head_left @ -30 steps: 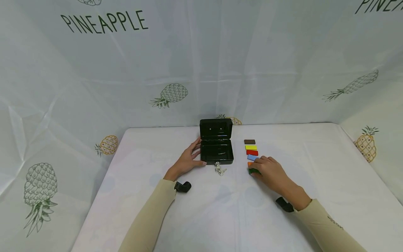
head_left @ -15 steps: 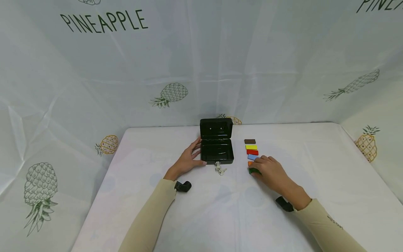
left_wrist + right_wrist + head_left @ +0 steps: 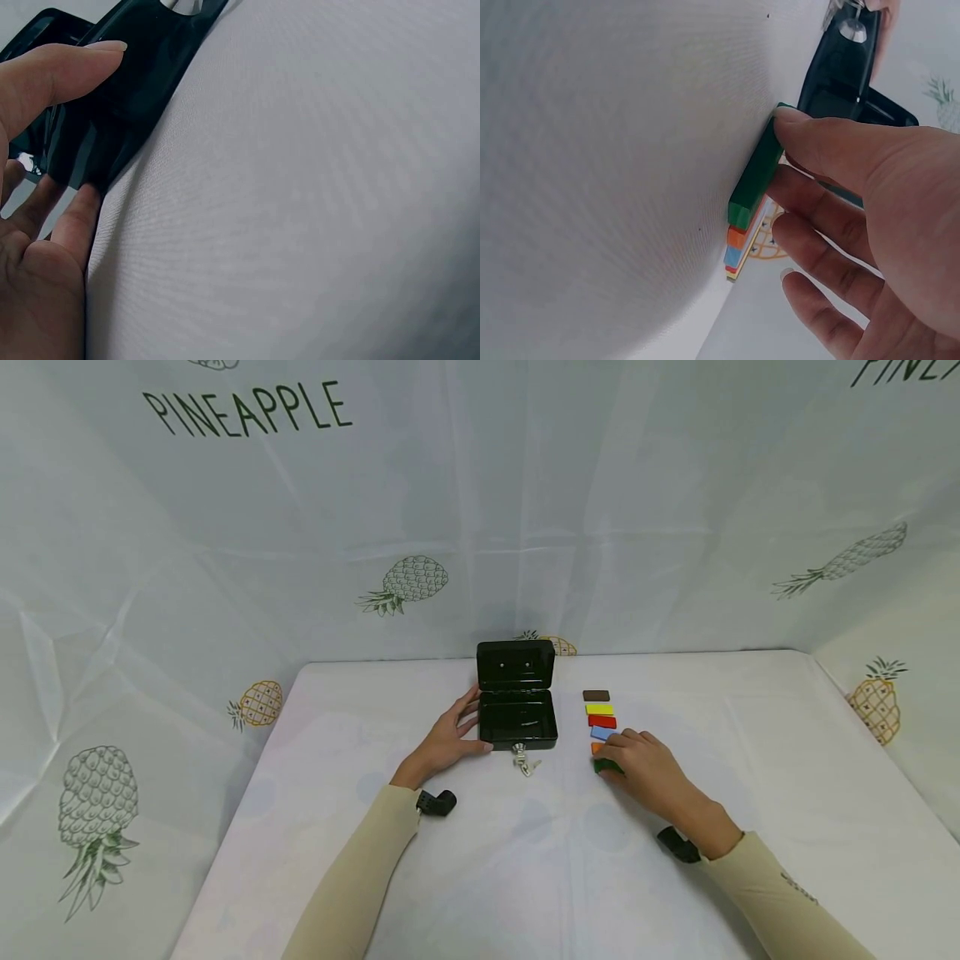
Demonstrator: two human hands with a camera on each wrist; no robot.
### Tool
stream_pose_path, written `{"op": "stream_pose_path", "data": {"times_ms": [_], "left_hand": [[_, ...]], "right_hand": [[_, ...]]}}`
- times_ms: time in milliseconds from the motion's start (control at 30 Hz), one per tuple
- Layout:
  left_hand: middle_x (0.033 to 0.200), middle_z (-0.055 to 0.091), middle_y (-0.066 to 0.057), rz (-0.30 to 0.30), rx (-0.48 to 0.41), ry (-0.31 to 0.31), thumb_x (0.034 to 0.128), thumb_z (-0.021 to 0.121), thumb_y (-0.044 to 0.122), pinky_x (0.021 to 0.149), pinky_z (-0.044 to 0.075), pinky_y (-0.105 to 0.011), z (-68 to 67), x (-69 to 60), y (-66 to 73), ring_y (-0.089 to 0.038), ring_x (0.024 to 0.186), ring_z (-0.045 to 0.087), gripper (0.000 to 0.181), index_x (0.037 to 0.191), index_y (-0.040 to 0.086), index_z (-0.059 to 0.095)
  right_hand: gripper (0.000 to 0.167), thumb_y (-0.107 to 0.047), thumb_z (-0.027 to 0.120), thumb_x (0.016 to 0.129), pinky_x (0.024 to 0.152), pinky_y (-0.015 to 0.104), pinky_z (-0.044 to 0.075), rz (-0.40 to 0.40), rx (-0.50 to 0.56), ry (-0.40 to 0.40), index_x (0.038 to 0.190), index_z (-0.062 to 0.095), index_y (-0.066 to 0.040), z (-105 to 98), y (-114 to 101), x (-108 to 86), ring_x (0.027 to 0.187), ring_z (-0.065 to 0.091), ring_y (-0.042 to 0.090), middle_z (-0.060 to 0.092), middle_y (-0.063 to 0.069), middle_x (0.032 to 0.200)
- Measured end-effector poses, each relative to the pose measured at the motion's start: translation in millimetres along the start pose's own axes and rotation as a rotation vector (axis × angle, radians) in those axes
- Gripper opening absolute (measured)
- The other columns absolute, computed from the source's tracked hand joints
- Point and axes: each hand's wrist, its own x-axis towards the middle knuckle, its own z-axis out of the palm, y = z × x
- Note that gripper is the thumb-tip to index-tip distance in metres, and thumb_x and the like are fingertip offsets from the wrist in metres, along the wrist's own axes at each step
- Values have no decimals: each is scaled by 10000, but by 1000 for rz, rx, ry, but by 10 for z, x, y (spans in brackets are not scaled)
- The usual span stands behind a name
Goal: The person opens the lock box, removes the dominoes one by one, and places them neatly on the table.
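Note:
A black metal cash box stands with its lid up at the back of the table; a lock with keys hangs at its front. My left hand rests against its left front corner, thumb on the front face, fairly straight fingers touching the side. Right of the box, my right hand pinches a green block between thumb and index finger, while its other fingers stay loosely bent. The green block is at the near end of a row of coloured blocks, low at the table surface.
Beyond the green block lie an orange block, a blue block, a red block, a yellow block and a dark brown block. A white cloth covers the table. A pineapple-printed curtain hangs behind it.

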Motion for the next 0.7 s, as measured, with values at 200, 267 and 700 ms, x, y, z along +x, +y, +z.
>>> {"op": "stream_pose_path", "data": {"times_ms": [200,267,700], "left_hand": [[1744,229,-82,5,-8,-10,872,820,-73,1230,418,-361,-4,-4,14,-314,1577,324,1114,1718,223,158],[1745,225,-80,6,-14,-12,872,819,-76,1232,416,-365,-7,-3,12,-317,1578,321,1114,1718,223,158],[1741,238,-68,-12,-32,-1,873,824,-65,1225,430,-382,-4,0,1,-327,1571,334,1111,1716,251,174]], "right_hand": [[305,-65,957,745,859,482,624,3,1,5,1018,825,-45,3,8,-2,977,688,301,769,88,1012],[305,-65,958,743,860,484,626,2,0,7,1017,826,-44,6,10,-2,977,690,302,770,89,1011],[299,-55,961,733,830,462,627,-6,3,27,999,825,-47,3,1,-6,952,686,285,762,73,986]]}}
